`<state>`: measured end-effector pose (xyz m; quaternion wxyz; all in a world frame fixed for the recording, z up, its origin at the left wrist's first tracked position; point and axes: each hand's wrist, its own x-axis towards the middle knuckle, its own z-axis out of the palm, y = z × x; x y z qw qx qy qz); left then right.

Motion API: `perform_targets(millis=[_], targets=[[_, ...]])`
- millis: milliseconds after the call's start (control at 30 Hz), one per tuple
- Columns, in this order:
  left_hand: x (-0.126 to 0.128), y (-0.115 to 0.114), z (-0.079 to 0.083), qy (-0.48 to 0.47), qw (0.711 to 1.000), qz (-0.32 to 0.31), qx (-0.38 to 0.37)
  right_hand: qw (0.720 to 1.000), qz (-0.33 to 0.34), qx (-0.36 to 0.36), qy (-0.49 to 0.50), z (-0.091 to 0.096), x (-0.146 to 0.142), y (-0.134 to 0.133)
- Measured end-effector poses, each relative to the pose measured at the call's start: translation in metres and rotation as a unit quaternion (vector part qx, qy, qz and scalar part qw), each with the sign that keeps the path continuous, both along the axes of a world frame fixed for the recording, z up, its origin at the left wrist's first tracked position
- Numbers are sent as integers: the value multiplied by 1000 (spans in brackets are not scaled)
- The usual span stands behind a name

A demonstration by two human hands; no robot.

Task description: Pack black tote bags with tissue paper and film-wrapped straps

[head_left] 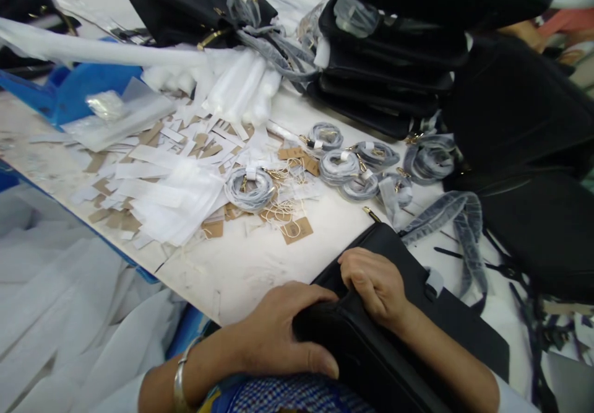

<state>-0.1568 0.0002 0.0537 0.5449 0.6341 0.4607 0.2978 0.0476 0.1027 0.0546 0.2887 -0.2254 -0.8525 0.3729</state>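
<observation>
A black handbag (357, 354) lies at the near edge of the white worktable (199, 295), right of the middle, its near end reaching over the person's blue checked garment (288, 394). Its surface is smooth and leather-like, plain black, mostly matte, with a soft sheen along the rounded edge of the near side, where a raised seam follows the border. The near corner bulges and looks full and rounded, while a broad flat panel (464, 326) spreads away to the right, stiff and straight-edged, ending in a squared corner. A small tab (435, 283) on that panel is wrapped in greyish film, and a gold-coloured metal piece (371, 215) sticks out at the far end. The left hand (290, 332) clasps the bag's left corner, thumb stretched along the near face and fingers over the far side, their tips hidden. The right hand (374, 283) is curled into a loose fist over the upper edge, fingers bent together and pinching the black material against the thumb. A film-wrapped strap (464, 239) lies just beyond the panel. Farther off are coiled straps (341, 166) in clear wrapping, brown tags (297, 230) with white strings, and, at the far right, a stack of black bags (385, 72).
</observation>
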Motion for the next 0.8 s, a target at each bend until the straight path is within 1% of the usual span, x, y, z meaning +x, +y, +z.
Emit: perform_targets(millis=[100, 200, 267, 367, 433, 467, 533, 567, 667, 800], targets=[[8, -4, 0, -7, 998, 24, -56, 1000, -4, -16, -12, -10, -4, -1], [9, -3, -5, 19, 997, 25, -71, 997, -20, -65, -28, -13, -5, 1], [7, 0, -6, 24, 997, 25, -67, 991, -46, -108, -63, -6, 3, 3], [5, 1, -5, 25, 998, 23, -58, 967, -79, -196, -139, 21, 33, 3], [4, 0, -6, 28, 998, 22, -46, 947, -59, -266, -170, 41, 60, -7], [4, 0, -7, 30, 999, 21, -38, 940, -42, -289, -176, 49, 73, -14], [5, 0, -9, 31, 999, 19, -17, 932, -4, -315, -180, 59, 88, -30], [6, 0, -10, 26, 999, 16, -8, 929, 16, -322, -179, 60, 91, -38], [4, 0, -10, 6, 1000, 7, -3, 917, 79, -351, -172, 57, 83, -47], [-3, -3, -8, -11, 999, -5, -50, 905, 133, -371, -161, 48, 65, -38]])
